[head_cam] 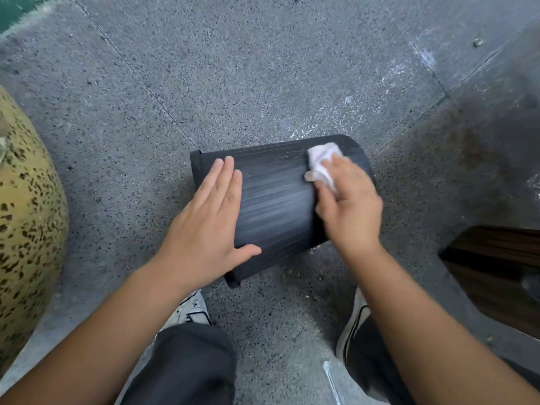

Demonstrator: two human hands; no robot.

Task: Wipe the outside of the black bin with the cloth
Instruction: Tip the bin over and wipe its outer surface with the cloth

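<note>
While hands [210,229] cover it, bin [274,200] rim stays hidden.

black bin [274,200] on its side on floor [263,68] | left hand [210,226] flat on bin, fingers spread | right hand [350,209] presses white cloth [323,160] to bin wall

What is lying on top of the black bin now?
The left hand lies flat on the black bin; the right hand presses a white cloth on it. The surface beneath them is hidden.
</note>
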